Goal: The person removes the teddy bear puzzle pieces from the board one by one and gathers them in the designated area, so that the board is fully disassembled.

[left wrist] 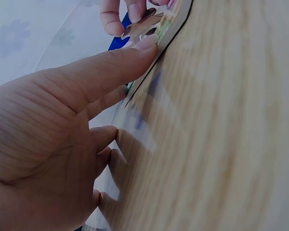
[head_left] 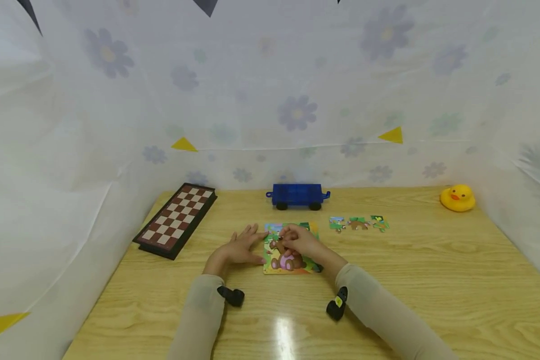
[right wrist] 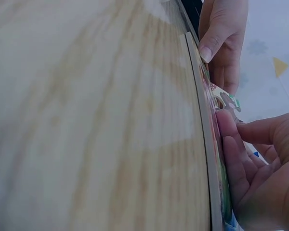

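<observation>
A bear jigsaw puzzle (head_left: pixel 273 269) lies flat on the wooden table between both hands. My right hand (head_left: pixel 305 242) is over its upper part and pinches a puzzle piece (right wrist: pixel 226 99) between thumb and fingers, the piece tilted up from the board. My left hand (head_left: pixel 240 249) rests at the puzzle's left side, fingers spread, its thumb (left wrist: pixel 135 55) touching the board's edge. Behind the puzzle to the right lie loose pieces: one blue and green (head_left: pixel 336 222), one brown (head_left: pixel 358 224), one dark green (head_left: pixel 380 223). My right hand hides part of the picture.
A checkered game board (head_left: pixel 177 217) lies at the left of the table (head_left: pixel 409 290). Near the back edge stands a blue toy wagon (head_left: pixel 297 195). A yellow rubber duck (head_left: pixel 458 198) sits at the back right corner. Flower-patterned white sheeting (head_left: pixel 252 75) encloses the table.
</observation>
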Demonstrator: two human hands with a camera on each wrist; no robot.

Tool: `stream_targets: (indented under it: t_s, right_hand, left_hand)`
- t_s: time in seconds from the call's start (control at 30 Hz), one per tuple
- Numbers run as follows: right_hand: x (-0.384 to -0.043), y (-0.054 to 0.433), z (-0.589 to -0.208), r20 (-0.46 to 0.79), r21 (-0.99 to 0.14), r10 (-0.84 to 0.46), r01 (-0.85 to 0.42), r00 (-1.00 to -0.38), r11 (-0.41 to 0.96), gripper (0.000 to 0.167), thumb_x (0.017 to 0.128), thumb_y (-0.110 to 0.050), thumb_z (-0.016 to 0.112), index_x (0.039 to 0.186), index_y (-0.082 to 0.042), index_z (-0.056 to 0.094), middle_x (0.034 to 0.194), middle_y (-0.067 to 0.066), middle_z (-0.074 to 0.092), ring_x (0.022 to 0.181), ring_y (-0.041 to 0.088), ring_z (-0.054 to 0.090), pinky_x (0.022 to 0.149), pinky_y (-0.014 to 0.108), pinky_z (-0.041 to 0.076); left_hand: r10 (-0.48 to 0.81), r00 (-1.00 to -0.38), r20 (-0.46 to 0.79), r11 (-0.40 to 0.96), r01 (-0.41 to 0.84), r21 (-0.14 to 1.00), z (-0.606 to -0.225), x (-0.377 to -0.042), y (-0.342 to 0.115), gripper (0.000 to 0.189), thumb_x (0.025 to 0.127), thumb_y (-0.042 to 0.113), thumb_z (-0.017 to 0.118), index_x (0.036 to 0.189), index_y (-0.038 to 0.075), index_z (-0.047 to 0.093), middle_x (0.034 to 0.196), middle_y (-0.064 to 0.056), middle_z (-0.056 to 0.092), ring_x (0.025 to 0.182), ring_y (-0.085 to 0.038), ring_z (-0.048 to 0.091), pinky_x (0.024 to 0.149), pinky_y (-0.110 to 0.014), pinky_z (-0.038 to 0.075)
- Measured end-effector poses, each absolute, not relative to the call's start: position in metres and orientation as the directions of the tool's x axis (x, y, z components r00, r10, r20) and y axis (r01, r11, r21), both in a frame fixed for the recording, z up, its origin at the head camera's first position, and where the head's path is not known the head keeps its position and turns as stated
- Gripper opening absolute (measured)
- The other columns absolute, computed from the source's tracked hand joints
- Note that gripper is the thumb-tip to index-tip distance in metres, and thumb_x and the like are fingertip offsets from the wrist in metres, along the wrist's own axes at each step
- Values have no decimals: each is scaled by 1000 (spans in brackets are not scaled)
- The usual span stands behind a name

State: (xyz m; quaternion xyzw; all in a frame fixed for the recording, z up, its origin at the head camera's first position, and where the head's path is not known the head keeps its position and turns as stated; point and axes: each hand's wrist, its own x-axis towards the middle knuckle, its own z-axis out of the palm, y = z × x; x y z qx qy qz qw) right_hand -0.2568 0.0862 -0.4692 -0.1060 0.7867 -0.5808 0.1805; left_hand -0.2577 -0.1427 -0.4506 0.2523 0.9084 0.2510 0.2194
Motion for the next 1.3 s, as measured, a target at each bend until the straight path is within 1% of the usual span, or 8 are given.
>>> stream_targets:
  t_s: [0.17,0.3,0.57,0.8,0.97,1.07,1.23,1.3]
  right_hand:
    - [-258,86,-468,-175,-945,-362,54,-915,322,17,94,-2,55,110,-2,57,86,10,65,60,15,66,57,28,53]
    - [-257,85,-467,-187,-942,-340,70,-922,329,16,93,-1,55,109,-2,57,84,11,64,59,16,66,55,28,53]
    - [-255,84,-463,-246,-945,-306,157,-920,288,18,92,-1,56,110,-2,58,92,12,66,59,16,66,56,29,53]
    - [-253,86,-459,-287,-944,-299,217,-910,247,22,92,-3,57,114,0,60,93,13,67,59,16,66,54,27,52]
    - [-255,98,-456,-269,-948,-312,193,-911,254,25,93,-4,56,117,2,60,96,13,70,60,15,67,53,24,52]
    - [-257,111,-454,-249,-949,-321,164,-914,269,27,94,-5,56,119,3,58,93,12,70,60,13,67,54,24,52]
    - [-264,135,-452,-230,-951,-342,135,-911,279,32,94,-8,57,123,5,55,86,5,70,61,12,66,56,24,52]
    - [-266,145,-450,-222,-952,-338,128,-914,279,33,94,-9,57,124,6,55,87,3,70,61,11,66,56,24,52]
  left_hand:
    - [562,-777,-285,754,339,562,-449,-258,-142,79,86,38,68,151,21,27,158,-15,-1,144,-31,-8,109,-59,-9]
    - [562,-778,-282,749,334,572,-450,-258,-142,79,86,38,69,151,20,27,158,-15,-1,144,-31,-8,109,-60,-9]
    - [557,-778,-291,746,314,587,-451,-258,-144,79,86,38,68,151,21,27,158,-13,-2,144,-29,-8,109,-58,-10]
    - [565,-775,-282,740,325,589,-451,-258,-143,79,86,38,68,151,20,27,158,-15,-1,144,-31,-8,109,-60,-10]
    - [561,-777,-286,745,324,583,-453,-258,-143,79,86,38,69,151,21,28,158,-15,-1,144,-31,-8,109,-59,-10]
    - [567,-775,-280,740,330,586,-453,-258,-143,79,85,37,69,151,20,28,158,-16,-1,144,-32,-8,109,-60,-10]
    - [566,-775,-280,740,330,586,-452,-258,-142,79,85,37,69,151,21,28,158,-14,-1,144,-30,-8,109,-59,-11]
    - [565,-776,-278,740,328,588,-451,-258,-142,79,85,36,69,151,20,28,158,-15,-1,144,-31,-8,109,-59,-11]
